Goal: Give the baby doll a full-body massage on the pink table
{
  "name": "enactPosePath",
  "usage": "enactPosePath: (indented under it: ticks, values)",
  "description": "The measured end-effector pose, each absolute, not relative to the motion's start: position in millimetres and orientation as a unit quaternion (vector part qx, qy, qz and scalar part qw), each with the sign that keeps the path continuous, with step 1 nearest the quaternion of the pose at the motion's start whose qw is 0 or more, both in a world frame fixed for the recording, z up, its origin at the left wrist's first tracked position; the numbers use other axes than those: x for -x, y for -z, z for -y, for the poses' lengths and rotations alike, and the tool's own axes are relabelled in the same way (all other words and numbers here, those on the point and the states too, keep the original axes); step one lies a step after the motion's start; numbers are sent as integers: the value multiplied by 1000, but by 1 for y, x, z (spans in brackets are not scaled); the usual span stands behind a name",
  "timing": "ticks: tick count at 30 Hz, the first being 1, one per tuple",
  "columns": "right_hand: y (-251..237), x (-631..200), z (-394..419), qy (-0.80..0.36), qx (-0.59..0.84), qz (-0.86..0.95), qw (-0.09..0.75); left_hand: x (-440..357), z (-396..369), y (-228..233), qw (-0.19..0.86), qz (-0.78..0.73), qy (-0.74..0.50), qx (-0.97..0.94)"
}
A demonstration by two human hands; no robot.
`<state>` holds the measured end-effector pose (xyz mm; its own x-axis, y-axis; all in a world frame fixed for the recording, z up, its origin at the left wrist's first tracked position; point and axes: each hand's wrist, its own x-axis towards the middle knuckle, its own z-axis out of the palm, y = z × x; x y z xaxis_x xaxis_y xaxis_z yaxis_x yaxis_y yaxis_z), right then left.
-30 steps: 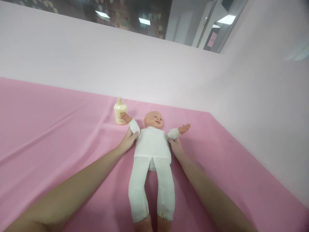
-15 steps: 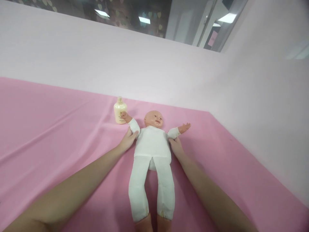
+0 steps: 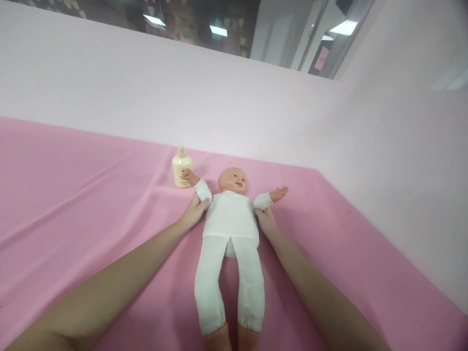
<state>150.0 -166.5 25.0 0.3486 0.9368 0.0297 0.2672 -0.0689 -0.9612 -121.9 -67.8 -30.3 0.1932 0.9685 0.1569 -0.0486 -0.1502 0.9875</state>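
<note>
A baby doll (image 3: 231, 214) with a white cloth body lies on its back, head toward the wall and feet toward me. Its arms are raised out to both sides. My left hand (image 3: 195, 212) is closed around the doll's upper arm on the left, thumb on top. On the other side my right hand (image 3: 266, 222) grips the arm near the shoulder, its thumb against the white cloth; the remaining fingers are mostly hidden beneath. A cream pump bottle (image 3: 182, 168) stands upright behind the doll's left-side hand, which partly covers its label.
Pink cloth (image 3: 109, 195) with a few creases covers the surface under the doll. A white wall (image 3: 164, 92) rises along the back and right side. Above it, a window (image 3: 204, 24) reflects ceiling lights.
</note>
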Motion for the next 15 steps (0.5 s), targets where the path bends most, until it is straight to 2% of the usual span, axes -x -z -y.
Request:
enactPosePath:
  ticks: [6,12,15]
  values:
    - [-10,-158,161,-333,641,471,507,123,68,31,492,-407,-487,-596]
    - [12,-164,150,-323,600,516,519,125,75,19,353,-355,-425,-754]
    - [16,-164,147,-330,574,537,523,124,77,13,322,-332,-429,-776]
